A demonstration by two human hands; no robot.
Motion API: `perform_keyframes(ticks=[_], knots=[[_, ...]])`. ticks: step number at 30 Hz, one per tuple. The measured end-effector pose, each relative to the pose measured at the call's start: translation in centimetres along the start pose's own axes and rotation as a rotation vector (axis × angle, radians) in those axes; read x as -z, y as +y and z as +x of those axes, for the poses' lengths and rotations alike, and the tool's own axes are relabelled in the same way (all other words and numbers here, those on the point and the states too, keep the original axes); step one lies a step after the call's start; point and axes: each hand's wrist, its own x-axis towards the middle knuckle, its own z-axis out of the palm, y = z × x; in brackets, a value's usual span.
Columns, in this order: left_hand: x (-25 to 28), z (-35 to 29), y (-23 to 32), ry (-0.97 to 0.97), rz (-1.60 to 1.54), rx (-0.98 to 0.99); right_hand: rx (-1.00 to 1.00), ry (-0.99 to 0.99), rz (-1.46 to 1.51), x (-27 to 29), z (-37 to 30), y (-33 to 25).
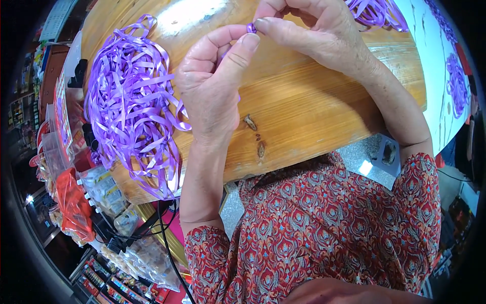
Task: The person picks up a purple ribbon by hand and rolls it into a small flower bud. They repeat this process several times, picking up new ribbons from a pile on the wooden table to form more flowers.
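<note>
- Table (304, 111): its bare middle lies below your hands, the near edge by your body. Working over that clear wood should make a dropped end easy to find.
- Left pile (129, 86): purple ribbon heaped along the table's left edge, spilling to the near left corner. Some loops reach your left wrist; give them slack, as a snag could tug your work.
- Right hand (319, 40): thumb and forefinger clamped on the twist (251, 28). Let this hand make the small pulls, gently, so the ribbon doesn't crease.
- Left hand (215, 76): thumb and forefinger pinch the twist too, other fingers curled in. Best used as the steady anchor, gripping close.
- Far pile (377, 14): more ribbon by the far right corner, well apart from your fingertips.
- Twist: small, purple, between both hands, above the table's far half. Its folds are too small to tell; tighten evenly.
</note>
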Motion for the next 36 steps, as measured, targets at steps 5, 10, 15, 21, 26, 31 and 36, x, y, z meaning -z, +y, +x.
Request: perform_keyframes(ticks=[5,10,15,21,26,31,36], knots=[[-0.4,-0.1,0.3,0.075,0.053,0.003,-0.035,-0.004,0.064,0.1,0.4,-0.8],[-0.3,0.0,0.2,0.103,0.028,0.061,-0.013,-0.028,0.046,0.4,0.2,0.0],[0.4,0.1,-0.4,0.101,-0.074,0.079,-0.145,-0.048,-0.016,0.7,0.7,-1.3],[-0.3,-0.1,-0.1,0.06,-0.046,0.084,0.155,-0.189,-0.459,1.0,1.0,0.3],[0.0,-0.2,-0.2,0.033,0.012,0.063,0.123,-0.078,-0.21,0.3,0.2,0.4],[0.5,-0.1,-0.5,0.041,0.004,-0.022,-0.049,-0.195,-0.384,1.2,1.4,-2.7],[0.7,0.0,-0.1,0.077,0.046,-0.075,-0.137,-0.206,-0.289,1.6,1.8,-2.7]])
